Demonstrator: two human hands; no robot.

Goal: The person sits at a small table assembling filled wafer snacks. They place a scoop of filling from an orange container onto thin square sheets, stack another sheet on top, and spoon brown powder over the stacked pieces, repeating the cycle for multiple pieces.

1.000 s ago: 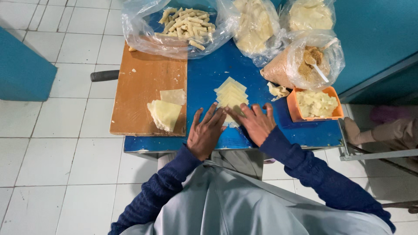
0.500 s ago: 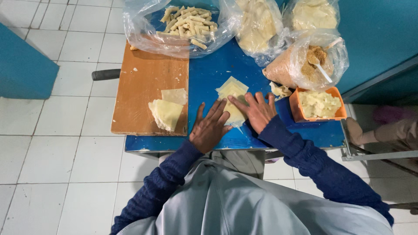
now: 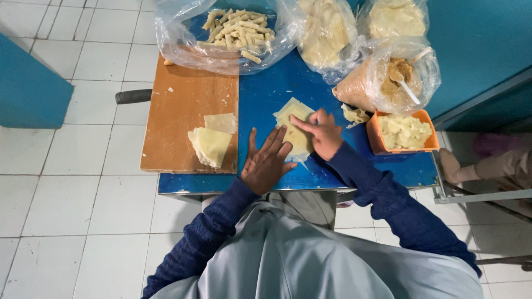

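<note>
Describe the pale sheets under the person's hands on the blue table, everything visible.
The pale yellow sheets are thin, square-cut wrappers that look like dough. They lie flat in a loose, fanned stack on the blue table, right of the wooden board. The right hand presses on the stack with its fingers; the left hand lies flat with fingertips touching its near edge. A corner pokes out below the hands.

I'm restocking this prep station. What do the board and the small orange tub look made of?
The board looks like bare wood: matte brown, worn and dusted with crumbs. The orange tub seems moulded plastic, with thin, smooth, evenly coloured walls.
</note>
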